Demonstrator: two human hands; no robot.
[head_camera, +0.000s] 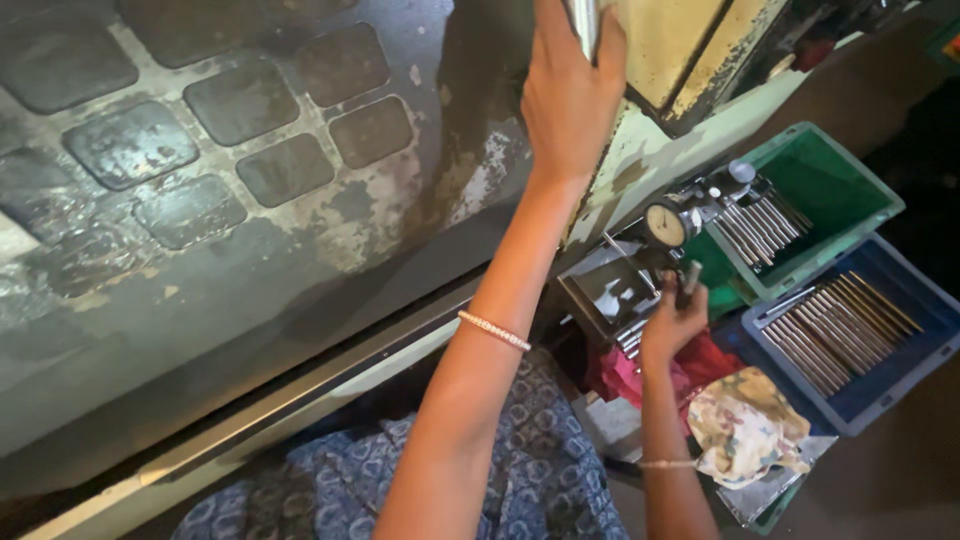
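My left hand (567, 100) reaches up and is closed around a shiny metal rod or handle (583, 22) at the edge of a worn cream-painted machine (690, 40). Lower down, my right hand (670, 325) grips a short metal pin (690, 278) and holds it upright just below a round dial gauge (665, 225) on a small grey metal stand (605, 292). Both wrists wear thin bracelets.
A green bin (850, 190) and a blue bin (905, 370) at the right each hold several metal pins laid side by side. A patterned cloth (745, 425) and a red cloth (625, 375) lie beside my right arm. A dark, stained tiled floor (200, 150) fills the left.
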